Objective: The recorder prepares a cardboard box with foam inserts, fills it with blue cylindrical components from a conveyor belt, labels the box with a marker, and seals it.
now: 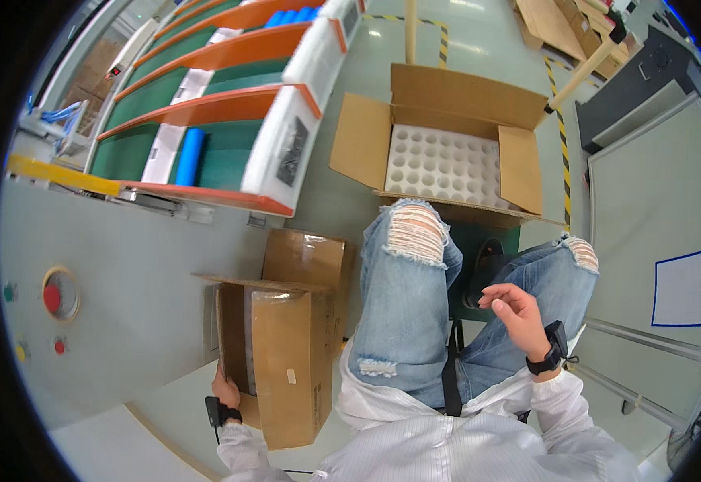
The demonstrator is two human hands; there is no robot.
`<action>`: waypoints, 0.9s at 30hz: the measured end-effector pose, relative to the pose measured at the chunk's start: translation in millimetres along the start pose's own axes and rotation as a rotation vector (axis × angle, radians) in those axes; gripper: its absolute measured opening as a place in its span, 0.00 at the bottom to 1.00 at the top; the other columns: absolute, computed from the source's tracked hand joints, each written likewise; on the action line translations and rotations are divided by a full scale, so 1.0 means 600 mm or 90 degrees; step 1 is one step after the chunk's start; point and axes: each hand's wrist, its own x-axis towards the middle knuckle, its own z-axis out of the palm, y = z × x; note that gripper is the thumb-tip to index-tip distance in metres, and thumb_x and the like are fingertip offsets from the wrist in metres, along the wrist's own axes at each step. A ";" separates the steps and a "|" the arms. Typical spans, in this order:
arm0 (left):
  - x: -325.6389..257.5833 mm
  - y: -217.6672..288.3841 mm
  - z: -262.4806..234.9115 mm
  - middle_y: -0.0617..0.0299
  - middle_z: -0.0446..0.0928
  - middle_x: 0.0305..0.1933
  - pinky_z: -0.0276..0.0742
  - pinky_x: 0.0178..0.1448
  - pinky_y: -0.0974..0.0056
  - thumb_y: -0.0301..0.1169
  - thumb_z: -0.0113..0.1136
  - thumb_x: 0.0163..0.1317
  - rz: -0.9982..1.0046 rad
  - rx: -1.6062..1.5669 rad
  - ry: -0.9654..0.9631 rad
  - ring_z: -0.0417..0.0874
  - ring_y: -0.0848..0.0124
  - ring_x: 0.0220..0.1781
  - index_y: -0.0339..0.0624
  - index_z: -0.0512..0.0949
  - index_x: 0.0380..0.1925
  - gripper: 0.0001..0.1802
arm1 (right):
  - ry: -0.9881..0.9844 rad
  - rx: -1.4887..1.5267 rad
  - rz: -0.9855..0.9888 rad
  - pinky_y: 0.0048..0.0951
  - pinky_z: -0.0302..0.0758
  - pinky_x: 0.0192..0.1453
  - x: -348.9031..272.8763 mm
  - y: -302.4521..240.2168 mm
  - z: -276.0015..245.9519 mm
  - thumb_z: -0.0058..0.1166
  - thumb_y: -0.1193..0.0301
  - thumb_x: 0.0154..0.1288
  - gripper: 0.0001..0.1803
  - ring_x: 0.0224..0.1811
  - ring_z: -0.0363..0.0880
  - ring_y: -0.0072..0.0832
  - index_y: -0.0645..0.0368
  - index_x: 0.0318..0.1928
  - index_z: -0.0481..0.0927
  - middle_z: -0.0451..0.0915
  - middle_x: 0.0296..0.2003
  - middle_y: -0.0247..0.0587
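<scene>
My left hand [225,389] is at the open side of a tall brown cardboard box [293,373] on my left, beside its lower flap. Its fingers are too small and partly hidden to make out a grip. Above my right thigh, my right hand [518,315] hangs loosely bent with its fingers apart and nothing in it. In front of my knees stands an open cardboard box [463,108] with its flaps folded out. Inside lies a white foam tray [445,165] with rows of round holes, which look unfilled.
Another cardboard box [306,255] stands behind the left one. At the far left, a rack with orange dividers [198,108] and green lanes holds blue cylinders [190,157]. A grey panel with a red button [52,298] is on the left, a pale cabinet [660,217] on the right.
</scene>
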 end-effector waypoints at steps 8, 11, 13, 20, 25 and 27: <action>-0.023 0.008 -0.020 0.42 0.74 0.57 0.70 0.62 0.58 0.14 0.48 0.60 -0.043 0.111 -0.008 0.76 0.50 0.59 0.42 0.61 0.67 0.33 | 0.007 -0.179 0.028 0.25 0.75 0.44 0.045 0.031 0.001 0.59 0.73 0.61 0.11 0.38 0.81 0.25 0.64 0.44 0.80 0.83 0.36 0.40; -0.016 0.029 0.018 0.43 0.77 0.54 0.75 0.57 0.59 0.17 0.50 0.61 -0.094 0.159 -0.049 0.80 0.51 0.55 0.40 0.58 0.68 0.33 | -0.017 -0.226 0.000 0.29 0.76 0.41 0.055 0.051 -0.008 0.61 0.73 0.58 0.11 0.37 0.82 0.36 0.62 0.42 0.80 0.82 0.35 0.44; 0.001 0.074 0.037 0.44 0.79 0.51 0.79 0.51 0.59 0.18 0.52 0.61 -0.222 0.162 -0.125 0.83 0.57 0.49 0.41 0.54 0.70 0.36 | -0.044 -0.253 -0.014 0.32 0.76 0.40 0.065 0.056 -0.014 0.63 0.72 0.57 0.12 0.37 0.81 0.39 0.61 0.41 0.80 0.82 0.34 0.44; 0.035 0.072 0.092 0.48 0.74 0.58 0.81 0.53 0.59 0.27 0.45 0.71 -0.630 -0.818 -0.056 0.80 0.60 0.54 0.41 0.50 0.71 0.31 | -0.019 -0.278 0.041 0.33 0.76 0.40 0.090 0.070 -0.037 0.64 0.70 0.56 0.13 0.37 0.80 0.39 0.60 0.41 0.81 0.82 0.33 0.43; -0.003 0.135 0.008 0.46 0.67 0.65 0.77 0.59 0.58 0.44 0.43 0.73 -0.519 -0.796 -0.002 0.75 0.62 0.59 0.38 0.55 0.69 0.31 | -0.064 -0.260 0.031 0.33 0.76 0.41 0.099 0.042 0.009 0.63 0.71 0.57 0.12 0.37 0.80 0.41 0.61 0.41 0.80 0.82 0.34 0.44; 0.018 0.185 0.032 0.44 0.69 0.63 0.76 0.58 0.58 0.38 0.44 0.70 -0.470 -0.623 -0.001 0.76 0.58 0.58 0.38 0.55 0.69 0.30 | -0.058 -0.287 0.021 0.34 0.76 0.41 0.100 0.043 0.025 0.62 0.71 0.57 0.12 0.36 0.81 0.43 0.61 0.41 0.80 0.82 0.34 0.45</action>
